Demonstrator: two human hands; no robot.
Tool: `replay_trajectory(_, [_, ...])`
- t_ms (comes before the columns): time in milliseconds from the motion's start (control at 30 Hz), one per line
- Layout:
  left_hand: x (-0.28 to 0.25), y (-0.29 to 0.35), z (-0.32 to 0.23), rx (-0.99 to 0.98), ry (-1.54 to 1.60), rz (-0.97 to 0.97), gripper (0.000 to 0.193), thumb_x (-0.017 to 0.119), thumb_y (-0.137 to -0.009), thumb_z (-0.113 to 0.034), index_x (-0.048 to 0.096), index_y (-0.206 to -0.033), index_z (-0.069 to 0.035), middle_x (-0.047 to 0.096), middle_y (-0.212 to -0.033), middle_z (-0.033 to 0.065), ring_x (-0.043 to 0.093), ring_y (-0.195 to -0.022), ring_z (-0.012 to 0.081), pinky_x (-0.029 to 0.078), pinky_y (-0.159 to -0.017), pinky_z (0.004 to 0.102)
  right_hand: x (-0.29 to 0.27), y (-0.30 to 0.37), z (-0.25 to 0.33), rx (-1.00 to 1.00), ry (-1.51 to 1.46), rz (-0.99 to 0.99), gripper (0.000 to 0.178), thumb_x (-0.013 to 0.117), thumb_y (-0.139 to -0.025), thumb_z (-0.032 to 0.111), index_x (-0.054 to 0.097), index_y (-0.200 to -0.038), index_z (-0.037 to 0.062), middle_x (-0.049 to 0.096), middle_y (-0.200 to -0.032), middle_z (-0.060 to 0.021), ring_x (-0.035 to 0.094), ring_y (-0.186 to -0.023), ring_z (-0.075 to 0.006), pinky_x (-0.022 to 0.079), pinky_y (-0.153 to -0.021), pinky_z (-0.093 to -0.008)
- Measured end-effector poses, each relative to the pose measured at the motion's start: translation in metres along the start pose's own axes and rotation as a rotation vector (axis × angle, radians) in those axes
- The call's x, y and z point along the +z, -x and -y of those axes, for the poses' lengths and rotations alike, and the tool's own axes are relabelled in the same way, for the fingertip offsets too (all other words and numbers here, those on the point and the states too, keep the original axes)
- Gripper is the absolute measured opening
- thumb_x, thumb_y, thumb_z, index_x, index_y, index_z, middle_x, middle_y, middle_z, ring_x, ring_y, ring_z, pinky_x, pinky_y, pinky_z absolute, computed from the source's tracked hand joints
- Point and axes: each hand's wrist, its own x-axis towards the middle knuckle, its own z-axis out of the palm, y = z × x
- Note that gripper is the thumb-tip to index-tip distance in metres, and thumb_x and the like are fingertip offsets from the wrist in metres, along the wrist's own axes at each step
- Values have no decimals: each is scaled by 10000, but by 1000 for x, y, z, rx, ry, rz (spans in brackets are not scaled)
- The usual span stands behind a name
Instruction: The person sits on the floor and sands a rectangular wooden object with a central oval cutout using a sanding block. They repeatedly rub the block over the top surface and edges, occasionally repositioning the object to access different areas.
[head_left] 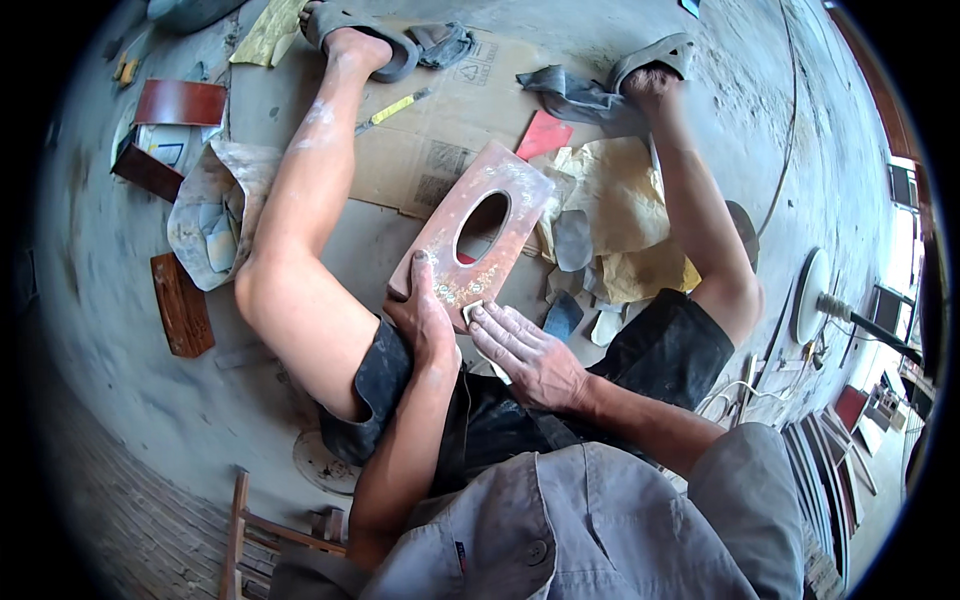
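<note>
At the far left lies a dark red piece. In the middle, your left hand grips the near left corner of the decorated box, thumb on top. Just right of it, your right hand holds a pale pad, fingers extended, against the box's near end, with crumpled brown paper lying farther right and beyond.

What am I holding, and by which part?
Your left hand holds the reddish box by its near left corner, thumb on top; your right hand holds a pale piece under its fingers against the near end.
</note>
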Motion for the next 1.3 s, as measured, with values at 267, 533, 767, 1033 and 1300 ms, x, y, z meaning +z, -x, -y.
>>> replay_trajectory(267, [0, 2, 20, 107, -118, -94, 670, 780, -947, -387, 604, -1332, 132, 657, -1347, 247, 654, -1162, 299, 519, -1006, 416, 5, -5, 20, 302, -83, -144, 695, 624, -820, 6, 484, -1496, -81, 508, -1545, -275, 477, -1465, -409, 324, -1272, -481])
replay_trajectory(533, [3, 6, 34, 145, -49, -84, 648, 751, -972, -402, 611, -1312, 131, 671, -1323, 243, 662, -1131, 314, 538, -974, 418, 7, -30, -21, 509, -7, -261, 712, 617, -832, -11, 441, -1515, -102, 470, -1559, -312, 426, -1490, -436, 321, -1264, -488])
replay_trajectory(767, [1, 7, 35, 264, -187, -88, 566, 641, -1040, -392, 663, -1258, 130, 713, -1237, 225, 682, -1040, 308, 544, -929, 423, -1, -51, -65, 566, 19, -303, 675, 619, -866, 45, 433, -1490, -133, 449, -1558, -335, 415, -1479, -471, 307, -1266, -492])
replay_trajectory(1033, [-9, -2, 41, 236, -89, 23, 570, 592, -1066, -409, 621, -1305, 108, 671, -1270, 193, 635, -1083, 285, 515, -948, 407, 11, -45, -16, 572, -118, -268, 672, 605, -881, 37, 416, -1501, -142, 424, -1571, -346, 396, -1496, -473, 318, -1257, -515])
replay_trajectory(1300, [-13, -1, 44, 194, -97, 55, 712, 621, -1038, -510, 549, -1443, 71, 596, -1427, 198, 601, -1216, 311, 481, -1052, 409, 6, -48, -20, 592, -51, -270, 710, 619, -873, 45, 382, -1505, -175, 429, -1547, -373, 423, -1460, -504, 351, -1232, -503])
